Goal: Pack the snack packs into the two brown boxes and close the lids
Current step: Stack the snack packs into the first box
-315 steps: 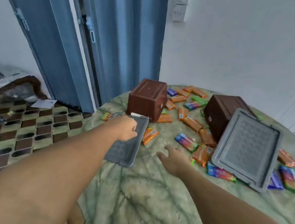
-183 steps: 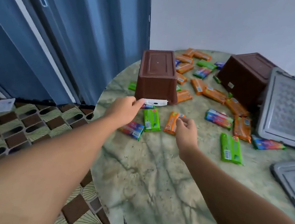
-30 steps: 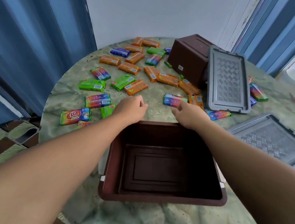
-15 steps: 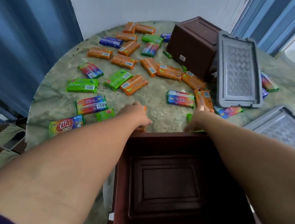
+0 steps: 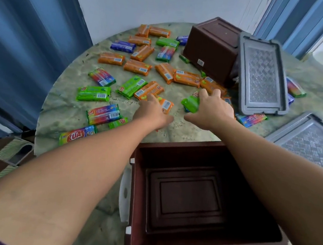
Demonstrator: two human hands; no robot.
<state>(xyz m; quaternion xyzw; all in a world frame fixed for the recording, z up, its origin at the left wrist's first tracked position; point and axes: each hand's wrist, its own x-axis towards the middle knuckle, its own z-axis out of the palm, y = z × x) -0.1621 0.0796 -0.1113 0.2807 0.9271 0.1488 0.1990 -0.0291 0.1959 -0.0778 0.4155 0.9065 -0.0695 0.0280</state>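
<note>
reaching past the open brown box [image 5: 197, 203] at 6 o'clock, both hands work among the snack packs [image 5: 136, 67] scattered over the tabletop [image 5: 67, 107]. the right hand [image 5: 212, 110] has its fingers curled around a green pack [image 5: 191, 103]; the left hand [image 5: 153, 113] presses fingers on an orange pack [image 5: 166, 105], grip unclear. the second brown box [image 5: 211, 49] sits upturned at 1 o'clock, a grey lid [image 5: 262, 77] leaning on it.
</note>
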